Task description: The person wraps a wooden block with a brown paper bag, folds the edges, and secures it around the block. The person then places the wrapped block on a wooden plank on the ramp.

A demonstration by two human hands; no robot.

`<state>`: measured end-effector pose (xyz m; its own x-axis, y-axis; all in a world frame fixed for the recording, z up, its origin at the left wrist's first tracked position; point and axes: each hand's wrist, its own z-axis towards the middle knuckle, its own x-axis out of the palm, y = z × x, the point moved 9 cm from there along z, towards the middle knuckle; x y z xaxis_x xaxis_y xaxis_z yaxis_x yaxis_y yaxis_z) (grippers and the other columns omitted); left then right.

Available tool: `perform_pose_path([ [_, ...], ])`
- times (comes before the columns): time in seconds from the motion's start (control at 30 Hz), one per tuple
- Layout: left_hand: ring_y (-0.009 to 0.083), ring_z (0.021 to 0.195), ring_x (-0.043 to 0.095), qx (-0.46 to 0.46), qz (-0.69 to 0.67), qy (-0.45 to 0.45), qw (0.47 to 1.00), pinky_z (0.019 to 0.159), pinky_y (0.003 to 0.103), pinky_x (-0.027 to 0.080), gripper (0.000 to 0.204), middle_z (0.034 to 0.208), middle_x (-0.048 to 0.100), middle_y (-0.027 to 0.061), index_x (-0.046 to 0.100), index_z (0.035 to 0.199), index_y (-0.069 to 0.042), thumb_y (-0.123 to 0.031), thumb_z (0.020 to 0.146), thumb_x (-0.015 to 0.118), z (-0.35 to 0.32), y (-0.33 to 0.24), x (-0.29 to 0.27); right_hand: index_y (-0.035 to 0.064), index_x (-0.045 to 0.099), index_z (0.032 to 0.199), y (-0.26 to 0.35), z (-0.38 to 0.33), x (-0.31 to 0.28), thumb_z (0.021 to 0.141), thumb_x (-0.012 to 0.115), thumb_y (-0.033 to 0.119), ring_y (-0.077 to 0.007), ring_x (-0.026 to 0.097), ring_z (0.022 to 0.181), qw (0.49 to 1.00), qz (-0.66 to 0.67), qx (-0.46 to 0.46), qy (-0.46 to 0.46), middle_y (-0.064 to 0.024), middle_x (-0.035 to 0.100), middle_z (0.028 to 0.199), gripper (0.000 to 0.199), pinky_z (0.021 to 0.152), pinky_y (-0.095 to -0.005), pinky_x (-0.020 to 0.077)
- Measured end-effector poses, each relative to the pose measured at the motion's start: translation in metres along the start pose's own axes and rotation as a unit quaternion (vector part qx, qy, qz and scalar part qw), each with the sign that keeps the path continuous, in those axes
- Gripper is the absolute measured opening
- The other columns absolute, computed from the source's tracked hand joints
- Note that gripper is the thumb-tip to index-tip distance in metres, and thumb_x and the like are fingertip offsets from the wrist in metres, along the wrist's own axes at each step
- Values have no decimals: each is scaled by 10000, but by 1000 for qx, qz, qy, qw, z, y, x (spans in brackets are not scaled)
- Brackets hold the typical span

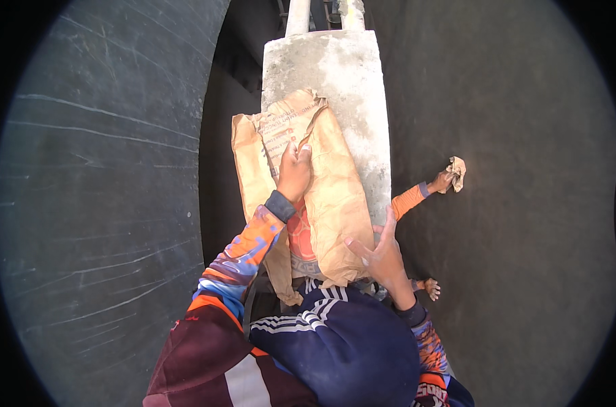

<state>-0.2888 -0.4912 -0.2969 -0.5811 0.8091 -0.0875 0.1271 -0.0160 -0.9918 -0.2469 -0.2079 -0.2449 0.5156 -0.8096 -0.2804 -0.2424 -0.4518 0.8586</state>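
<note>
A brown paper sack, creased and torn open along its top, lies across my lap and a pale concrete slab. Its printed middle strip shows a red patch low down. My left hand is closed on the sack near its upper middle, with the thumb on top of the paper. At the sack's lower right edge is my right hand, fingers spread and holding nothing. Its thumb comes up to the paper; whether it touches I cannot tell.
The concrete slab is narrow and stretches away from me. To the right, another person's hand in an orange sleeve grips a crumpled paper piece. A further hand shows below it. A dark scratched surface curves along the left.
</note>
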Motion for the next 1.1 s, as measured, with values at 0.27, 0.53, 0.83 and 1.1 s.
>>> perform_pose_path([
  [0.27,153,912,685,-244,-156,71,954,803,308,553,319,1081,700,70,549,1251,1,-235,1038,573,-30,35,7,25,482,1430,-29,6,5,838,689,51,-340,594,1104,990,-7,-126,-61,-221,554,1254,628,944,-400,483],
  [0.53,100,840,685,-273,-206,72,937,679,255,564,249,1010,694,30,566,1188,-44,-228,1024,607,-60,66,-2,7,671,1161,19,-34,10,840,733,105,-271,628,863,918,-256,-257,-159,-148,598,951,340,804,-343,517],
  [0.83,107,775,664,-242,-216,60,944,679,261,553,230,974,681,39,563,1175,-15,-194,1032,585,-51,106,-19,-42,713,849,-133,-68,90,960,640,521,-132,634,726,938,8,250,239,-81,667,739,578,713,-310,501],
  [1.1,141,789,697,-242,-234,42,941,708,291,583,198,950,707,68,584,1102,-8,-195,1040,566,-53,93,-12,-69,665,851,-140,-66,58,954,643,527,-178,693,723,955,174,234,45,-139,660,761,605,609,-297,567],
])
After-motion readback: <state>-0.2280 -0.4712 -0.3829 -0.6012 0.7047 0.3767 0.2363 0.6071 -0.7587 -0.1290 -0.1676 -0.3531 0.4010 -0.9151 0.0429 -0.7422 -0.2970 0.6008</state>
